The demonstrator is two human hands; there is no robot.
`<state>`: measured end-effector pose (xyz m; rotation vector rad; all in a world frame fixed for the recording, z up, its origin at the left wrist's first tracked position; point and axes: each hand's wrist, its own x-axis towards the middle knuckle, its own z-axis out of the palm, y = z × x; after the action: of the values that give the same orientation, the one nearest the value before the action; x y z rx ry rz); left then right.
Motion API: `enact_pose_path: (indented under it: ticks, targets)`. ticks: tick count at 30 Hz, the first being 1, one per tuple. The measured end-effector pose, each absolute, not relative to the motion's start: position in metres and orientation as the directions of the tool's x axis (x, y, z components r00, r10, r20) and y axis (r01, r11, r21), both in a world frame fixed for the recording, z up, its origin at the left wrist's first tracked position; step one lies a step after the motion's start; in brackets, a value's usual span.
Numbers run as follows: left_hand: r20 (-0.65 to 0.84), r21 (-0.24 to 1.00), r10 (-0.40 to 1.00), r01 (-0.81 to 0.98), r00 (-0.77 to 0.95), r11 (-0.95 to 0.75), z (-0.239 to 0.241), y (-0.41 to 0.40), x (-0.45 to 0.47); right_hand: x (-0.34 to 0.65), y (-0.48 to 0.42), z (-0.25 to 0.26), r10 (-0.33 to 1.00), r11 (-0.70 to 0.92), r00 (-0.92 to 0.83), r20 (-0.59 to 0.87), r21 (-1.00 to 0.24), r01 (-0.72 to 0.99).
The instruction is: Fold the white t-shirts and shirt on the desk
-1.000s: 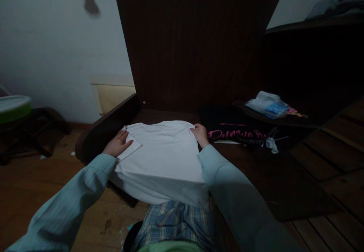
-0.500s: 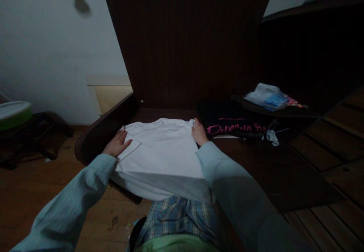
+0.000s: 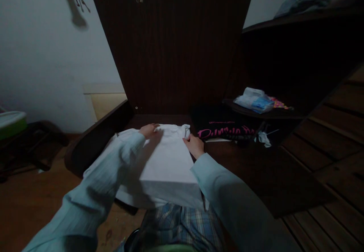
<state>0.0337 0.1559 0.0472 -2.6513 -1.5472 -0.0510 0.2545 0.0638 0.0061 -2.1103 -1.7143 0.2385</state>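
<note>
Head view: my left hand (image 3: 149, 130) is off the left side of the white cloth (image 3: 167, 161), now at its far edge; right hand (image 3: 194, 146) still on the far right corner.
Means the left side is no longer held flat under a palm, and both hands are closer together. Left grip: fingers on the cloth, can't tell if pinching or resting. Right grip: narrow, pinching the right edge where it bunches up. Cloth lies on the counter (image 3: 244, 161), near edge hanging down toward me, black fabric (image 3: 218, 117) just right of it. Versus half a second ago: the folded flap no longer shows; cloth spreads out left beneath my left sleeve (image 3: 96, 191); right corner more bunched.
</note>
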Motion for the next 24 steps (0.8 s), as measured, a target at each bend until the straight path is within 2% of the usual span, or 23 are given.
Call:
enact_pose_path:
  ticks: [4,7,9,11,14,16,18,21,23,24]
  targets:
    - [0.205,0.01,0.784,0.8,0.586,-0.6,0.031,0.158,0.11,0.257,0.069,-0.001,0.955,-0.057,0.207,0.214,-0.552,0.832]
    - [0.261,0.085,0.748,0.757,0.61,-0.648,0.015,0.159,0.139,0.258,0.076,-0.009,0.925,0.022,0.26,0.276,-0.724,0.69]
    - [0.29,0.133,0.76,0.761,0.582,-0.634,0.004,0.161,0.143,0.258,0.082,-0.013,0.911,0.07,0.316,0.265,-0.855,0.513]
    - [0.331,0.18,0.779,0.775,0.532,-0.606,-0.003,0.164,0.138,0.257,0.088,-0.016,0.915,0.108,0.351,0.201,-0.958,0.267]
    - [0.407,0.262,0.804,0.788,0.434,-0.558,-0.006,0.164,0.125,0.257,0.094,-0.019,0.964,0.104,0.256,0.075,-0.99,-0.099]
    - [0.467,0.327,0.816,0.79,0.341,-0.518,-0.006,0.163,0.117,0.258,0.095,-0.021,0.987,0.074,0.157,0.042,-0.976,-0.203]
    - [0.515,0.417,0.829,0.781,0.218,-0.465,-0.006,0.161,0.111,0.259,0.093,-0.021,0.987,0.084,0.149,0.062,-0.986,-0.144]
    - [0.452,0.656,0.892,0.676,0.006,-0.336,-0.008,0.162,0.106,0.259,0.086,-0.018,0.92,0.223,0.286,0.269,-0.958,0.182]
    - [0.326,0.832,0.939,0.506,-0.11,-0.229,-0.011,0.165,0.103,0.255,0.078,-0.013,0.833,0.362,0.258,0.49,-0.835,0.415]
    - [0.27,0.888,0.952,0.419,-0.143,-0.188,-0.011,0.168,0.101,0.252,0.074,-0.011,0.797,0.447,0.161,0.583,-0.747,0.493]
